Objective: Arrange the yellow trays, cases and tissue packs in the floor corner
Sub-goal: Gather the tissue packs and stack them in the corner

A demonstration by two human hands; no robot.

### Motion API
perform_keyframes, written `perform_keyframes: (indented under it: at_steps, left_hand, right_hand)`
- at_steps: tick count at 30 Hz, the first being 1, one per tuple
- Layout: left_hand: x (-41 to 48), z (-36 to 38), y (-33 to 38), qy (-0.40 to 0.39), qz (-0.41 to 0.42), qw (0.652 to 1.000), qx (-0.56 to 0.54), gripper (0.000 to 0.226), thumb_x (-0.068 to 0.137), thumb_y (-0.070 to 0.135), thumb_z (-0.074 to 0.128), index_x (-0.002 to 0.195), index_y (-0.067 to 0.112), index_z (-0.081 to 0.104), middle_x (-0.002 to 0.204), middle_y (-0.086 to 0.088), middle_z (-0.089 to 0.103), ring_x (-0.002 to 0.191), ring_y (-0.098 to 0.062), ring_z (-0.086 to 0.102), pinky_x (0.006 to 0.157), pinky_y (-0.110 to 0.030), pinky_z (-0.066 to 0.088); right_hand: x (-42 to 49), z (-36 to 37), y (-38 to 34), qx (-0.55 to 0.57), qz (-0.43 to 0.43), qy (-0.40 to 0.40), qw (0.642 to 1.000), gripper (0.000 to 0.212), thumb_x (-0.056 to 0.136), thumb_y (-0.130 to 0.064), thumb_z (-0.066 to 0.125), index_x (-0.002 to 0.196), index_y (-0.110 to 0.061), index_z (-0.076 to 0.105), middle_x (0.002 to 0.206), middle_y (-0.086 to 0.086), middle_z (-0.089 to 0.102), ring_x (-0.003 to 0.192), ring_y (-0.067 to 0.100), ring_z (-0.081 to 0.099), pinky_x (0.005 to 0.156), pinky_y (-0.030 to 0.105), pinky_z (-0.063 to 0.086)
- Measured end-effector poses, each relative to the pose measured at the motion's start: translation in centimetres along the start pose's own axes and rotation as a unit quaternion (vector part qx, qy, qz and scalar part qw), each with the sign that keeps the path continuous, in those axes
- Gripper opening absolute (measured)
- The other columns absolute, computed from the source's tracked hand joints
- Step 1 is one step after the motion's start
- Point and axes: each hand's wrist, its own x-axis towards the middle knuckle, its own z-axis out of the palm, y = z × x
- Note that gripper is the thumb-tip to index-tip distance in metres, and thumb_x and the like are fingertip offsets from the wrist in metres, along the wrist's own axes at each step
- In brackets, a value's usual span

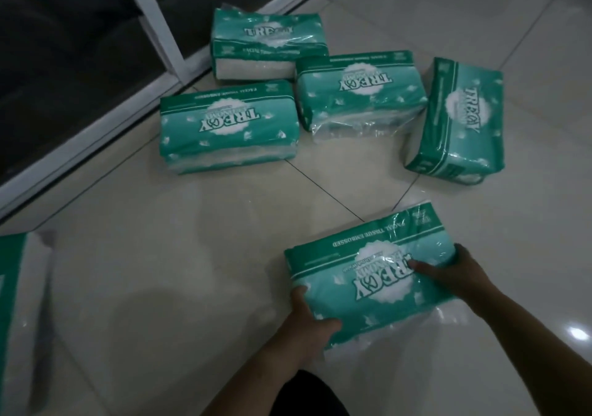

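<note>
A green and white tissue pack (368,274) is held between both hands just above the pale tiled floor at lower right. My left hand (309,322) grips its near left corner. My right hand (455,271) clasps its right end, fingers laid over the top. Several more tissue packs lie on the floor ahead: one (267,40) against the window frame, one (229,124) in front of it, one (358,92) in the middle, and one (458,117) turned lengthwise at the right. Another pack (12,303) shows partly at the left edge. No yellow trays or cases are in view.
A white window frame (96,127) with dark glass runs diagonally along the floor's upper left edge. Bare tiles (166,255) stretch between the held pack and the packs near the frame. A dark patch of my clothing (304,393) sits at the bottom.
</note>
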Motion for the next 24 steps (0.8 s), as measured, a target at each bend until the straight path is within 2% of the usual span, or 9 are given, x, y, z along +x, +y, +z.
perform_keyframes:
  at_steps: [2,5,8,10,13,15,17,19,24]
  left_hand:
    - [0.1,-0.8,-0.5,0.021,-0.004,1.000,-0.017,0.076,0.084,0.011,0.062,0.141,0.019,0.012,0.107,0.005,0.054,0.077,-0.002,0.053,0.055,-0.006,0.042]
    - [-0.3,-2.4,-1.8,0.054,0.004,0.997,-0.050,0.084,0.069,0.012,0.065,0.137,0.023,0.017,0.116,-0.002,0.056,0.092,-0.012,0.060,0.074,-0.022,0.053]
    - [-1.7,-4.6,-2.5,0.097,0.025,0.993,-0.059,0.097,0.050,0.026,0.064,0.137,0.027,0.020,0.129,-0.004,0.038,0.110,-0.017,0.050,0.095,-0.029,0.047]
    - [-2.9,-6.8,-3.0,0.152,0.031,0.986,-0.056,0.095,0.058,0.023,0.065,0.141,0.023,0.020,0.130,-0.005,0.030,0.110,-0.014,0.042,0.095,-0.021,0.039]
    - [-4.4,-11.4,-4.7,0.235,0.060,0.967,-0.077,0.089,0.059,0.019,0.065,0.139,0.016,0.027,0.134,-0.008,0.034,0.116,-0.017,0.045,0.102,-0.028,0.040]
    - [-6.0,-15.2,-6.1,0.271,0.073,0.956,-0.089,0.084,0.057,0.021,0.061,0.136,0.016,0.032,0.131,-0.007,0.039,0.112,-0.019,0.051,0.097,-0.029,0.046]
    - [-7.9,-19.1,-7.6,0.303,0.090,0.943,-0.100,0.072,0.064,0.015,0.063,0.130,0.017,0.036,0.123,-0.005,0.045,0.099,-0.011,0.056,0.079,-0.012,0.046]
    - [-10.3,-23.2,-9.4,0.345,0.110,0.928,-0.093,0.065,0.067,0.016,0.065,0.125,0.023,0.037,0.115,0.003,0.051,0.092,0.001,0.055,0.067,-0.006,0.042]
    - [-15.4,-31.7,-13.4,0.408,0.136,0.898,-0.094,0.063,0.069,0.018,0.065,0.124,0.028,0.036,0.110,0.017,0.051,0.097,0.005,0.058,0.070,-0.012,0.045]
  right_hand:
    - [-1.1,0.6,-0.2,0.003,-0.024,-0.042,0.999,0.081,0.044,-0.059,0.086,0.109,-0.017,0.062,0.093,0.006,0.074,0.077,0.025,0.073,0.071,0.046,0.061]
    - [-2.8,2.3,-0.6,0.032,-0.051,-0.044,0.997,0.061,0.062,-0.045,0.085,0.109,-0.013,0.063,0.089,0.007,0.075,0.073,0.024,0.074,0.067,0.045,0.062]
    - [-4.7,4.9,-1.5,0.047,-0.063,-0.053,0.996,0.066,0.062,-0.053,0.082,0.111,-0.015,0.061,0.091,0.006,0.074,0.073,0.023,0.074,0.064,0.043,0.062]
    - [-5.9,7.2,-2.4,0.048,-0.068,-0.077,0.994,0.073,0.060,-0.058,0.079,0.114,-0.014,0.059,0.094,0.005,0.073,0.075,0.022,0.074,0.062,0.041,0.062]
    - [-8.6,10.6,-5.1,0.061,-0.076,-0.111,0.989,0.064,0.066,-0.052,0.078,0.111,-0.010,0.060,0.090,0.005,0.073,0.072,0.020,0.074,0.058,0.034,0.061]
    - [-10.8,13.1,-7.3,0.064,-0.084,-0.128,0.986,0.050,0.070,-0.046,0.079,0.103,-0.011,0.065,0.084,0.002,0.074,0.066,0.016,0.073,0.051,0.026,0.056]
    - [-13.3,15.9,-9.7,0.062,-0.104,-0.154,0.981,0.038,0.072,-0.040,0.081,0.094,-0.011,0.070,0.077,0.000,0.076,0.062,0.012,0.073,0.049,0.024,0.054]
    - [-15.9,19.5,-11.7,0.056,-0.122,-0.187,0.973,0.034,0.071,-0.037,0.082,0.090,-0.011,0.071,0.075,-0.001,0.076,0.062,0.011,0.072,0.052,0.027,0.055]
    - [-22.0,26.5,-15.4,0.074,-0.134,-0.231,0.961,0.059,0.062,-0.042,0.087,0.104,-0.013,0.058,0.091,0.006,0.072,0.073,0.020,0.072,0.048,0.029,0.054]
